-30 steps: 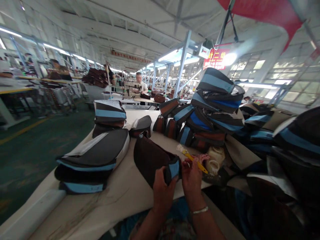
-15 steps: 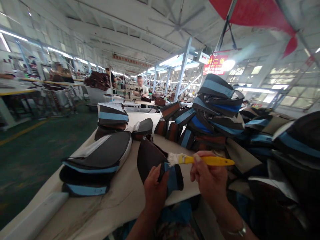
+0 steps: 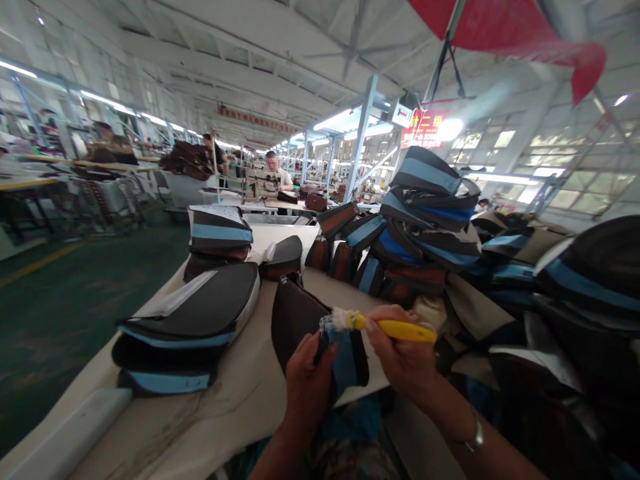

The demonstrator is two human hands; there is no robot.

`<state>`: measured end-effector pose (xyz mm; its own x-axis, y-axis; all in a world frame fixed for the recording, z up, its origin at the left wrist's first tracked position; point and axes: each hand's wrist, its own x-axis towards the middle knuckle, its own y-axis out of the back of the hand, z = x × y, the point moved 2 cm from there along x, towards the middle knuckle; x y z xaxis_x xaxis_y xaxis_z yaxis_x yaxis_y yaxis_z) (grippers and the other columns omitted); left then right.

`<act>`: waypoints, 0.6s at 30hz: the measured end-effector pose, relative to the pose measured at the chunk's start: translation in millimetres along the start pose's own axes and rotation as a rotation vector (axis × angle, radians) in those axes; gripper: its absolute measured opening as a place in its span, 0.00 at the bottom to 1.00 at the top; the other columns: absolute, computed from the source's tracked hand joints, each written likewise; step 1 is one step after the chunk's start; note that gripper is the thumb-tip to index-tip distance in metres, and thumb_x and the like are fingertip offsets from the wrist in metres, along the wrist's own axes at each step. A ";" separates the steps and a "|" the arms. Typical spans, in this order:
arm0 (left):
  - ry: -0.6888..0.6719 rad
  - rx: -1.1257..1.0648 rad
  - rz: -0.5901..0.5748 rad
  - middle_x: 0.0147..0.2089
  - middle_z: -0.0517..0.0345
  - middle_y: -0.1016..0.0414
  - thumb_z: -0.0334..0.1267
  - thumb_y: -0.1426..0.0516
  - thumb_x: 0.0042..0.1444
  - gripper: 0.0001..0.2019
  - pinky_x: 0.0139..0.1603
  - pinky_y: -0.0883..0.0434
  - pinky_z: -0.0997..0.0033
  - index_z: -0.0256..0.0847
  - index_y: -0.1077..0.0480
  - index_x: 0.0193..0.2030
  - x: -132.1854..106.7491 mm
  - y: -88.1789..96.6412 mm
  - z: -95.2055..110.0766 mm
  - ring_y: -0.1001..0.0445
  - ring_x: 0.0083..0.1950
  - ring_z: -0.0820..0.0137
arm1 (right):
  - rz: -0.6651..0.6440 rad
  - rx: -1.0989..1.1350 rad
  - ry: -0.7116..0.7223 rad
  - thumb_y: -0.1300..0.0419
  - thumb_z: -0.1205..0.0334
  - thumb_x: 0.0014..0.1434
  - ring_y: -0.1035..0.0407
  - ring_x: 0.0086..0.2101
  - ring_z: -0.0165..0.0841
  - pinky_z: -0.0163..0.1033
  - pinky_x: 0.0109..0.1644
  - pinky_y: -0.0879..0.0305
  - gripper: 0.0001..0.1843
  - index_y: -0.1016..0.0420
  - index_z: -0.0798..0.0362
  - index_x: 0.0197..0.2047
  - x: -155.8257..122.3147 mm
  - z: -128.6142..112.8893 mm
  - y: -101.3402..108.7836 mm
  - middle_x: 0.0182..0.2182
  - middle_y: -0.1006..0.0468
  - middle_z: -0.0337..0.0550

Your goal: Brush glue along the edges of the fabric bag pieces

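My left hand [image 3: 309, 373] is closed on the near edge of a dark brown curved bag piece [image 3: 295, 317] with a light blue band. It holds the piece tilted over the pale tabletop. In my right hand [image 3: 405, 353] is a brush [image 3: 407, 329] with a yellow handle and whitish bristles. The bristle end lies at the upper edge of the blue band, just above my left fingers. Wet-looking whitish smears show on the band there. Part of the piece is hidden behind my left hand.
Left of my hands lies a larger black-and-blue bag piece [image 3: 190, 320]; a smaller stack [image 3: 220, 233] stands behind it. A white block [image 3: 85, 433] lies on the table's left edge. Many similar pieces pile up at the right [image 3: 425, 207]. A co-worker [image 3: 277, 175] sits farther back.
My right hand has moved left and slightly down, bringing the bristles onto the blue band. Whitish smears now show on it. My left hand keeps its hold on the piece.
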<state>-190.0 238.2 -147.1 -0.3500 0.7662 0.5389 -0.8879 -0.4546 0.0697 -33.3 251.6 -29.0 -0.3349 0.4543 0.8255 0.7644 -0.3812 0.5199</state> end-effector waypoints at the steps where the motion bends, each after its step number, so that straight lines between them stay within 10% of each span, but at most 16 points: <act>1: 0.000 -0.011 -0.024 0.33 0.58 0.28 0.42 0.45 0.61 0.10 0.37 0.31 0.73 0.40 0.25 0.38 1.0 0.7 1.4 0.29 0.35 0.70 | -0.039 -0.015 0.067 0.45 0.63 0.66 0.28 0.29 0.31 0.36 0.36 0.33 0.05 0.29 0.51 0.38 0.3 -0.8 -1.3 0.29 0.24 0.39; 6: -0.058 0.057 -0.090 0.33 0.58 0.28 0.40 0.46 0.63 0.09 0.39 0.30 0.74 0.39 0.26 0.38 1.9 0.1 0.9 0.28 0.36 0.70 | 0.054 -0.143 -0.010 0.43 0.61 0.65 0.30 0.27 0.31 0.37 0.33 0.36 0.04 0.30 0.50 0.38 3.2 7.5 9.6 0.27 0.26 0.36; 10: -0.352 0.299 -0.038 0.34 0.56 0.27 0.34 0.47 0.64 0.10 0.35 0.30 0.74 0.37 0.28 0.48 0.1 -4.3 0.6 0.28 0.34 0.71 | 0.037 0.125 -0.132 0.44 0.61 0.67 0.32 0.24 0.28 0.34 0.30 0.36 0.03 0.31 0.49 0.40 0.6 -2.3 12.3 0.27 0.29 0.34; 18: -0.804 0.785 -0.057 0.30 0.57 0.30 0.27 0.48 0.61 0.08 0.27 0.36 0.66 0.34 0.31 0.45 -9.6 -11.5 14.5 0.34 0.28 0.68 | -0.425 -0.007 0.165 0.44 0.68 0.63 0.31 0.30 0.30 0.35 0.35 0.38 0.02 0.32 0.52 0.37 22.0 -3.9 23.8 0.29 0.27 0.37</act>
<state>-172.1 229.5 -140.9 0.2309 0.4083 0.8831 -0.3630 -0.8060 0.4676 -24.6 249.4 2.5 -0.7018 0.4379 0.5619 0.5367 -0.1938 0.8212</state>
